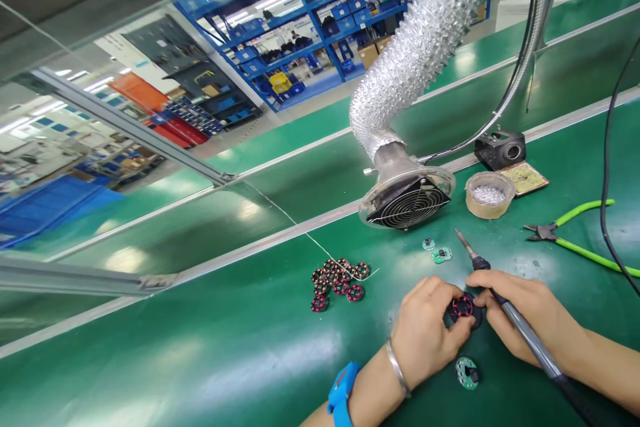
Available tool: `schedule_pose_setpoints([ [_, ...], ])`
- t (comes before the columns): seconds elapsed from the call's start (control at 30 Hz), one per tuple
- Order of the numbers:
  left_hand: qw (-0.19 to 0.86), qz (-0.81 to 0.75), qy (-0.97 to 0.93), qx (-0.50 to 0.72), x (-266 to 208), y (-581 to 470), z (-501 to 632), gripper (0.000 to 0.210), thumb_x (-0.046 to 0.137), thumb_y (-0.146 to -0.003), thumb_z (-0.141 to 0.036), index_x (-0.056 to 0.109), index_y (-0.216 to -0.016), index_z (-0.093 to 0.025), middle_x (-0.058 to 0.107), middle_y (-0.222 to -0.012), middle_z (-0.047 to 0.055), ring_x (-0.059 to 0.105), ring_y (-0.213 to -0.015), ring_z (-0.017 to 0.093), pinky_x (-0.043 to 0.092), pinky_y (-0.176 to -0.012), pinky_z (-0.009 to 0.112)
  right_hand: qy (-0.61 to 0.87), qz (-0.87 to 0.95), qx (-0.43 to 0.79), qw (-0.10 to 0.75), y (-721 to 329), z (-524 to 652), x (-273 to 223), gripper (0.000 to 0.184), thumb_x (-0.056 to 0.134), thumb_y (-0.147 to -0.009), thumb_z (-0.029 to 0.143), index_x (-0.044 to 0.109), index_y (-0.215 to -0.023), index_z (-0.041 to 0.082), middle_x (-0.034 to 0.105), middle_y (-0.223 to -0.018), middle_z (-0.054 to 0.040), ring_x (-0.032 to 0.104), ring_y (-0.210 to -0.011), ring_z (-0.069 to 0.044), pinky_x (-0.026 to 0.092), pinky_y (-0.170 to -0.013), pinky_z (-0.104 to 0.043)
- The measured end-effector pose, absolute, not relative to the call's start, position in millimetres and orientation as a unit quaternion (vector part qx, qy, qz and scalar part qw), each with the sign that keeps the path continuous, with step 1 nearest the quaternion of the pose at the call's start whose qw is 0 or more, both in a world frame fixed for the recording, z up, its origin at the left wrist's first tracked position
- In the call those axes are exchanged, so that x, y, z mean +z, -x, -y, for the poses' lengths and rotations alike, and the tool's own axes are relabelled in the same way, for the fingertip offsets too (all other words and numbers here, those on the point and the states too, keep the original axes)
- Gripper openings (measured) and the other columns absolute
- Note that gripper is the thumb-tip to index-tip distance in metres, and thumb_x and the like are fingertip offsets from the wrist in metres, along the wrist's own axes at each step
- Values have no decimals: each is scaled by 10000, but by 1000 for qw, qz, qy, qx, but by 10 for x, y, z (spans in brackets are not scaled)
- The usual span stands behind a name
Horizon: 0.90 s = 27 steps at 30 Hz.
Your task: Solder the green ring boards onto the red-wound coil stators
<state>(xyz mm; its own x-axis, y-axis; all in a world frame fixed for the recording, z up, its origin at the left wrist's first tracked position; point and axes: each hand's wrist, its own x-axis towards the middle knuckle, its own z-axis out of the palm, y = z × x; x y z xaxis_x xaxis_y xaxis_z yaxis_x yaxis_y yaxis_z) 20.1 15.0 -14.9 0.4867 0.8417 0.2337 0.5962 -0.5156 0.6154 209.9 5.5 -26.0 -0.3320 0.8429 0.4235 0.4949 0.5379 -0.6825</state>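
Note:
My left hand (430, 320) grips a small round motor stator (462, 307) with pink-red windings between thumb and fingers. The stator sits over a dark round base (477, 315). In my right hand (525, 313) is a soldering iron (525, 330), its tip pointing up and away from the stator. My right fingertips also touch the edge of the dark base. Just below lies a round green circuit board (467, 373) with a black part on it. Two smaller green boards (441, 254) lie beyond my hands. Several coil-wound stators (340, 277) are piled to the left.
A fume extractor fan (410, 203) on a silver flexible duct (400, 67) stands beyond my hands. Behind on the right are a tub of metal shavings (489, 195), a yellow sponge (525, 178), a black iron holder (503, 149), green-handled cutters (550, 232) and a black cable (606, 180).

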Motion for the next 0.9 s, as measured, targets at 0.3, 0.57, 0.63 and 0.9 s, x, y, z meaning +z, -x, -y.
schedule_pose_setpoints([
  [0.3,270,-363,-836,310,-199,-11,-150,223,638,-888,-256,611,-1095,-181,678,-925,65,638,-797,160,555,-719,262,418,784,216,405,-2097,-41,-217,296,427,-892,92,532,-1131,233,674,-874,-12,662,-705,-136,544,-640,-230],
  [0.57,187,-307,-869,340,-120,171,-201,157,516,-908,-84,617,-875,-200,673,-794,25,626,-707,128,521,-667,224,373,817,166,407,-1969,16,-257,273,489,-873,95,528,-1119,207,646,-802,-16,607,-657,-155,517,-637,-277],
  [0.63,185,-344,-840,377,-112,202,-197,148,528,-897,-80,606,-855,-199,663,-772,22,627,-716,132,523,-667,229,357,830,149,401,-1929,18,-259,241,466,-894,83,531,-1092,206,626,-743,-6,562,-600,-149,481,-573,-264],
  [0.9,213,-304,-883,287,-185,136,-306,155,520,-930,-186,663,-979,-222,678,-855,42,633,-764,143,520,-697,245,340,774,287,450,-2042,62,-103,252,494,-876,68,504,-1075,222,649,-794,12,626,-649,-114,521,-645,-215],
])
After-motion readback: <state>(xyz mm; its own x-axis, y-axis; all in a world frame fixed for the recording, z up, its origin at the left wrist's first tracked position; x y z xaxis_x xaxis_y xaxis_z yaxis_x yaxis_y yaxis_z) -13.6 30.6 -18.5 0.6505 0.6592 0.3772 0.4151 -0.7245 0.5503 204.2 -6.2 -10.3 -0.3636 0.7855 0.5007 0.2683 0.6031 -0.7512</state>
